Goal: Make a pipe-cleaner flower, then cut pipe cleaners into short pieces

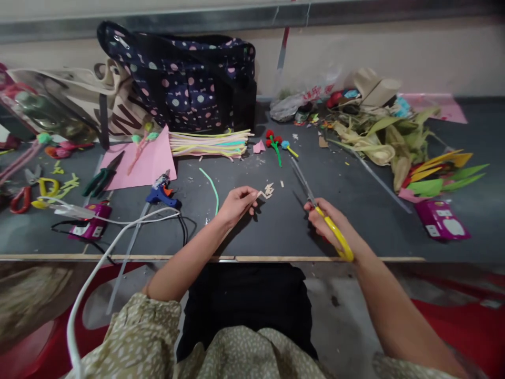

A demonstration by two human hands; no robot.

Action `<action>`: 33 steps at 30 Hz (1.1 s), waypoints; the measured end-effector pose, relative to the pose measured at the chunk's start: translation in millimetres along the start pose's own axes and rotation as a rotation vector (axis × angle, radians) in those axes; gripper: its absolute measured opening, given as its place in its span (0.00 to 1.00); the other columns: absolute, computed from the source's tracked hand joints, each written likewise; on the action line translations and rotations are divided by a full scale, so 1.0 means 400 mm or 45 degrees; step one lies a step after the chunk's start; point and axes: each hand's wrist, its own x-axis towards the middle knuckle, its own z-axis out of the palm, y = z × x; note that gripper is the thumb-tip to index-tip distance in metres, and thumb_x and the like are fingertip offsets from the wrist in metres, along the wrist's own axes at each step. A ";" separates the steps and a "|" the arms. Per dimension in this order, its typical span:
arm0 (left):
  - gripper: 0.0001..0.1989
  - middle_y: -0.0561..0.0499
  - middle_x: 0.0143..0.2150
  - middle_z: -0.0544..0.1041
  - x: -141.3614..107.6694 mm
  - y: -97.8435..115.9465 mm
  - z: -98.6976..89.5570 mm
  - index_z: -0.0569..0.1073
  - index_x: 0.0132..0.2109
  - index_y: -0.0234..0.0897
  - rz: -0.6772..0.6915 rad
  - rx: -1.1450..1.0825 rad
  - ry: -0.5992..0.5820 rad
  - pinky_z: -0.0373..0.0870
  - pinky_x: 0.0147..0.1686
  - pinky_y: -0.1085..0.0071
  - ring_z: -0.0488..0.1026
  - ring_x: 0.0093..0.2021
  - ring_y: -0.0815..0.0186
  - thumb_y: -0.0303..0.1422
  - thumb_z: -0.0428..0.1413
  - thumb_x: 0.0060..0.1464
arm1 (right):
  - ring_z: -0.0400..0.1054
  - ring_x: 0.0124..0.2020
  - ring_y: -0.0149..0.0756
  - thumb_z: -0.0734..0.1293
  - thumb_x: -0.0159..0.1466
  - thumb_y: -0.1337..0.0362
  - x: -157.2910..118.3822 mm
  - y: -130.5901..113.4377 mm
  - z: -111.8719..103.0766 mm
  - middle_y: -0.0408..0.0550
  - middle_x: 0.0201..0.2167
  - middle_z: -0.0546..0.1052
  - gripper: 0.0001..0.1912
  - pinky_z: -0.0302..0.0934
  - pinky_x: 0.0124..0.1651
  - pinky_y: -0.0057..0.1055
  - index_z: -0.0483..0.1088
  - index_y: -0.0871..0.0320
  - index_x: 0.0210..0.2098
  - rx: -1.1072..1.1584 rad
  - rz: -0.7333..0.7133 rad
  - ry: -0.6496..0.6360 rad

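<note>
My left hand (240, 204) is closed, pinching a thin cream pipe cleaner (259, 194) near its tip. Just beyond my fingers lies a small heap of short cream pieces (269, 189), with one loose bit (281, 183) to the right. My right hand (329, 221) is wrapped round the yellow-handled scissors (334, 231), whose blades point up and left, away from the pieces. A green pipe cleaner (212, 185) lies left of my left hand. Farther back are a red flower with a green stem (275, 145) and a small blue flower with a yellow stem (290, 148).
A bundle of pipe cleaners (209, 144) lies before a dark dotted bag (189, 84). To the left are a blue glue gun (162, 193), green-handled pliers (103, 175) and a white cable (118, 231). Dried husks (389, 137) and a purple box (442, 219) stand right.
</note>
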 end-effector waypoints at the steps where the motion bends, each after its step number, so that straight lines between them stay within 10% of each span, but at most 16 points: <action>1: 0.11 0.55 0.23 0.70 0.006 -0.004 -0.003 0.72 0.36 0.33 0.011 -0.021 0.005 0.59 0.19 0.78 0.64 0.19 0.77 0.36 0.62 0.53 | 0.53 0.19 0.27 0.65 0.60 0.43 -0.001 0.002 -0.009 0.38 0.21 0.63 0.21 0.51 0.20 0.25 0.67 0.54 0.40 -0.069 -0.012 -0.067; 11: 0.10 0.50 0.31 0.76 0.005 -0.005 -0.025 0.76 0.40 0.31 -0.031 -0.130 -0.034 0.74 0.33 0.73 0.73 0.29 0.73 0.30 0.64 0.49 | 0.63 0.23 0.34 0.64 0.61 0.43 0.027 0.012 -0.091 0.42 0.22 0.70 0.19 0.54 0.26 0.29 0.67 0.53 0.32 -0.878 0.178 -0.200; 33: 0.12 0.53 0.28 0.75 -0.008 0.005 -0.022 0.73 0.33 0.35 -0.012 -0.029 -0.010 0.47 0.18 0.77 0.56 0.18 0.79 0.38 0.66 0.45 | 0.57 0.26 0.30 0.64 0.63 0.48 -0.021 -0.078 0.020 0.38 0.24 0.65 0.14 0.53 0.29 0.26 0.66 0.53 0.35 -0.541 0.081 -0.465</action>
